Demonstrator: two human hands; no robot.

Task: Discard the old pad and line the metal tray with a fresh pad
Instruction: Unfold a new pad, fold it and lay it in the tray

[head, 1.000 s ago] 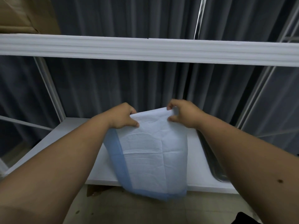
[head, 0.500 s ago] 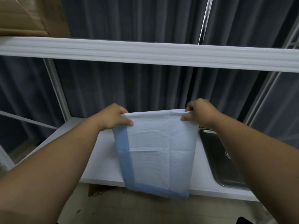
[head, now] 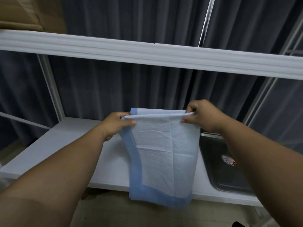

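A folded pad (head: 164,154), white with a blue border, hangs in the air over the front of the white shelf (head: 54,148). My left hand (head: 114,123) pinches its top left corner and my right hand (head: 201,117) pinches its top right corner. The top edge shows two layers parted a little. The metal tray (head: 218,164) lies on the shelf to the right of the pad, dark and bare inside, with a round sticker on its floor. My right forearm covers the tray's right part.
A white upper shelf bar (head: 147,51) crosses the view above my hands, with a cardboard box (head: 29,12) on it at the top left. Dark curtains hang behind the rack. White uprights stand at left and right. Bare floor lies below the shelf's front edge.
My hands have moved apart, stretching the pad's top edge wider, and its layers have begun to part. More of the metal tray shows at the right as the view shifted.
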